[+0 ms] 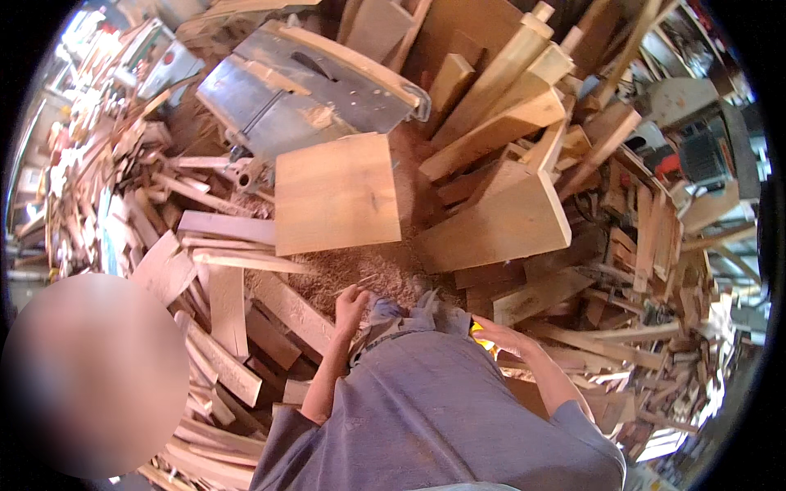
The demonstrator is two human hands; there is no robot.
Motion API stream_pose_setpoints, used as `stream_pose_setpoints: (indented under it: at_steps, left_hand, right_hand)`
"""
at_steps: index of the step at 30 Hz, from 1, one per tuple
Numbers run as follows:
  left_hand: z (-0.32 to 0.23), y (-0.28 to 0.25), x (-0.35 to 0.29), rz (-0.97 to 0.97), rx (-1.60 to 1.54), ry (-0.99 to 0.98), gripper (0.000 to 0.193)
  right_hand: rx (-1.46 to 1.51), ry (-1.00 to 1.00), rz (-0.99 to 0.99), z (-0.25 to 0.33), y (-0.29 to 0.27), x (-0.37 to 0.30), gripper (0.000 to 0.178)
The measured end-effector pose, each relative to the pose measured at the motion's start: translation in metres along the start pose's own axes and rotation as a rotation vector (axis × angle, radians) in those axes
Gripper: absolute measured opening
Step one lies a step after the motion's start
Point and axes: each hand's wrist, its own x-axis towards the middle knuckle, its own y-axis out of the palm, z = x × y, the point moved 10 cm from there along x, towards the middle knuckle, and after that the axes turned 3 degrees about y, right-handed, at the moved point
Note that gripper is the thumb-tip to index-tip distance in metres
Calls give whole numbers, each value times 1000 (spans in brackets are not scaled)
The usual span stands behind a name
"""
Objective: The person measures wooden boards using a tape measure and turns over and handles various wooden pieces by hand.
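Left fingers (pixel 357 295) curled | right fingers (pixel 493 331) half-extended, against yellow object (pixel 483 339) | holds unclear

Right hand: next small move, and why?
Probably ease the yellow object clear of the grey shirt: the right hand appears to be against it, and neither hand is on the square wooden board ahead.

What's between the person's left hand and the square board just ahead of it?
In the head view, a heap of wood shavings lies between the left hand and the square board.
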Motion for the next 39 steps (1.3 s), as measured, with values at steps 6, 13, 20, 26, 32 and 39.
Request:
stream_pose_setpoints:
  at_steps: [6,13,20,26,32,39]
  left_hand:
    - [32,23,-28,92,-32,-133,21]
    - [38,-8,-52,-103,-175,-202,18]
    - [35,-27,-61,-145,-197,-276,16]
    - [26,-19,-35,-46,-116,-376,17]
    - [37,5,28,124,-370,-335,19]
    - [21,22,85,149,-865,-368,23]
  right_hand:
    - [-175,-8,187,-25,-25,55,100]
    - [365,-163,264,22,-25,71,88]
    - [462,-237,252,50,-7,54,76]
    - [-72,-265,-324,32,-13,58,46]
    - [-106,-216,-477,-26,-9,94,39]
    - [165,-193,-419,6,11,61,37]
